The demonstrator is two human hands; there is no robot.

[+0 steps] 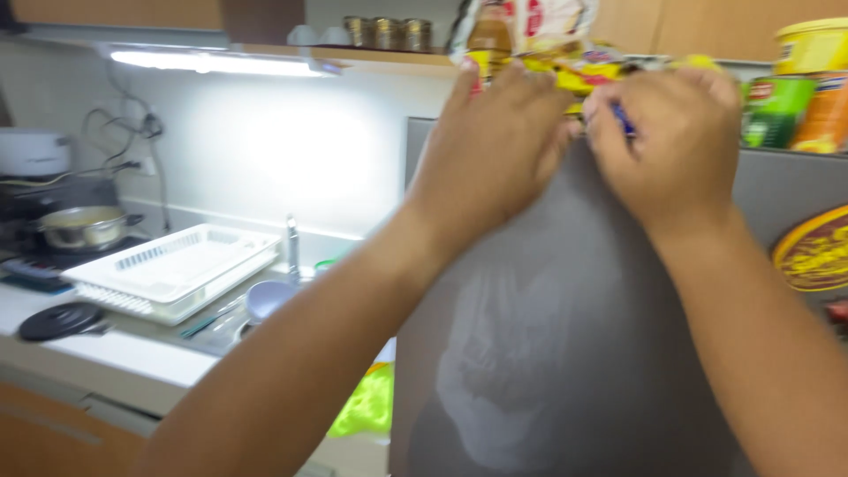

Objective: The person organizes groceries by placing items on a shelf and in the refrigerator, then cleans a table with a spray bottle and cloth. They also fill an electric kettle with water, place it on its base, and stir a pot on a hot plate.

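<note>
- Two hands: the left hand and the right hand, both raised to the top of the fridge.
- One grey fridge.
- One yellow packet, blurred, at the fingertips.
- One white dish rack.
- One metal pot.
- One black lid.
- Three metal tins on the shelf.
- One yellow tub.
- One strip light.

white plastic dish rack on pale kitchen surface, left of grey metal fridge | steel pot behind rack | yellow snack packets atop fridge
</note>
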